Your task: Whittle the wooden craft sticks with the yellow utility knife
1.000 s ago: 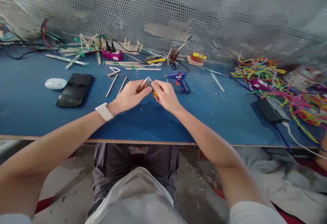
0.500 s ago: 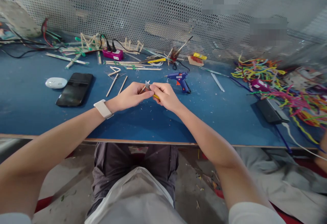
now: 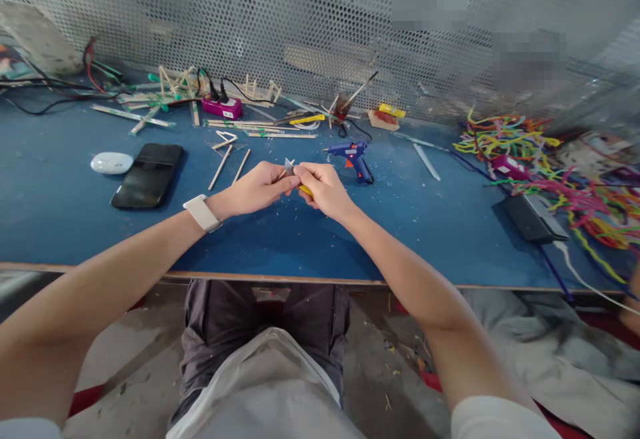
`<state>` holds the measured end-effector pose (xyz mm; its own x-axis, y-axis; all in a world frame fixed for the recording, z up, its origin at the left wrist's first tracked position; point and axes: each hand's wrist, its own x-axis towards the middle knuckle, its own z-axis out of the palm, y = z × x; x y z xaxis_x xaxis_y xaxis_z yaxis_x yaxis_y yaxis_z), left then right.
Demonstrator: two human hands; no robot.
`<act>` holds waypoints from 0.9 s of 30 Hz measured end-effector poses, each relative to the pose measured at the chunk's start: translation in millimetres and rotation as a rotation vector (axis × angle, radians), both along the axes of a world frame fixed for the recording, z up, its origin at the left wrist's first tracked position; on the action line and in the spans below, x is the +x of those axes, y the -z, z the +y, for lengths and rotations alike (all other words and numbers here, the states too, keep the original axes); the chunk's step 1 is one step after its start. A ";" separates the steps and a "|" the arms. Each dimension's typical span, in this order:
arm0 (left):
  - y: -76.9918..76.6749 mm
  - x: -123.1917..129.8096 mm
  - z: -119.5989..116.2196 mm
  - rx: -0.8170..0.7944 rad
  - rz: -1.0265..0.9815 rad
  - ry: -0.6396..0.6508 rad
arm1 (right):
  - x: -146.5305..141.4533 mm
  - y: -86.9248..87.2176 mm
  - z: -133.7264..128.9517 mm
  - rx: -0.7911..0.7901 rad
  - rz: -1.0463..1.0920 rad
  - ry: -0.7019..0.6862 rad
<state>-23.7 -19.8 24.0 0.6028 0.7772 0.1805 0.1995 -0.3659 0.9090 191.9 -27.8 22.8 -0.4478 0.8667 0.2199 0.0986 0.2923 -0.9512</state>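
My left hand (image 3: 261, 187) is closed on a thin wooden stick (image 3: 282, 174), most of it hidden by the fingers. Wrapped in my right hand (image 3: 324, 187) is a yellow utility knife (image 3: 306, 190), its grey blade (image 3: 289, 167) pointing left against the stick. Both thumbs nearly meet at the blade. Two cut sticks (image 3: 220, 167) and a small triangle of joined sticks (image 3: 225, 139) lie left of my hands. Just to the right rests a blue hot glue gun (image 3: 353, 153), nozzle to the left. Small pale shavings dot the blue table (image 3: 280, 245) around my hands.
A phone (image 3: 148, 175) and white mouse (image 3: 111, 163) lie at left. Behind are a purple power strip (image 3: 222, 107), stick structures (image 3: 175, 85) and a yellow glue tube (image 3: 392, 111). Colourful pipe cleaners (image 3: 505, 139) and a dark box (image 3: 534, 217) occupy the right, where another person sits.
The stick in my left hand shows less of its length, and the knife blade has shifted slightly along it. Otherwise both hands stay almost in place.
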 end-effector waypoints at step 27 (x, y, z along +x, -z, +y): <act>9.5 4.4 7.4 0.313 0.240 -0.174 | 1.8 2.8 3.2 0.100 -0.141 0.101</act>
<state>-19.3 -12.4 14.5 0.5211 0.8009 0.2949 0.4747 -0.5592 0.6797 193.7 -24.6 20.0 -0.3923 0.8856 0.2486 0.2624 0.3668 -0.8925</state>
